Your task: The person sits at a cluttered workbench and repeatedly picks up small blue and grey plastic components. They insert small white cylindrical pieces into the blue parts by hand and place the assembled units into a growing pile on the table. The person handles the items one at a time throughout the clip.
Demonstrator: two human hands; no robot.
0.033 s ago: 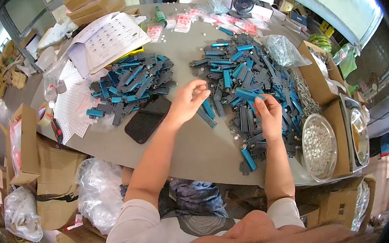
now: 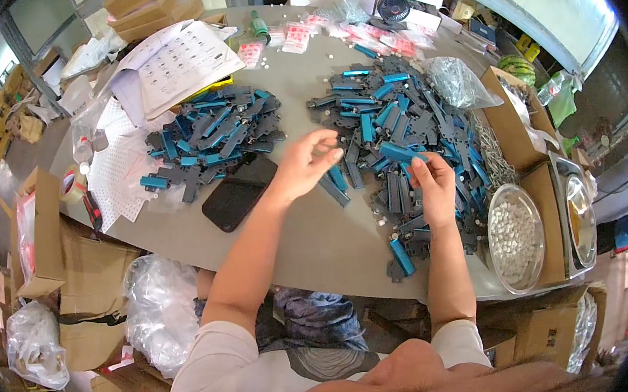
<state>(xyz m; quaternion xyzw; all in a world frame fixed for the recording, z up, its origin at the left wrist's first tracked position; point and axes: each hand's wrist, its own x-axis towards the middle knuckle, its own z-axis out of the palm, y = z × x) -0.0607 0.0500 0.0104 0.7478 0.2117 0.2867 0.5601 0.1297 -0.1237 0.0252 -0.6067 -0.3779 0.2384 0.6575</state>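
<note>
Head view: right hand (image 2: 437, 177), right of centre, grip narrow, pinching the right end of a blue part (image 2: 399, 151); judged light, stiff and slightly slippery, best taken by its long sides. Left hand (image 2: 302, 168), centre: grip loosely curled, contents cannot be told. Similar parts (image 2: 423, 123) lie heaped on the worktop (image 2: 312, 250), upper right of frame.

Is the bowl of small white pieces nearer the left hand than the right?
No, the bowl stands at the right of the table, and the right hand is closer to it.

The grey table (image 2: 319, 249) bears piled parts (image 2: 366, 127) and a phone (image 2: 232, 204)
</note>
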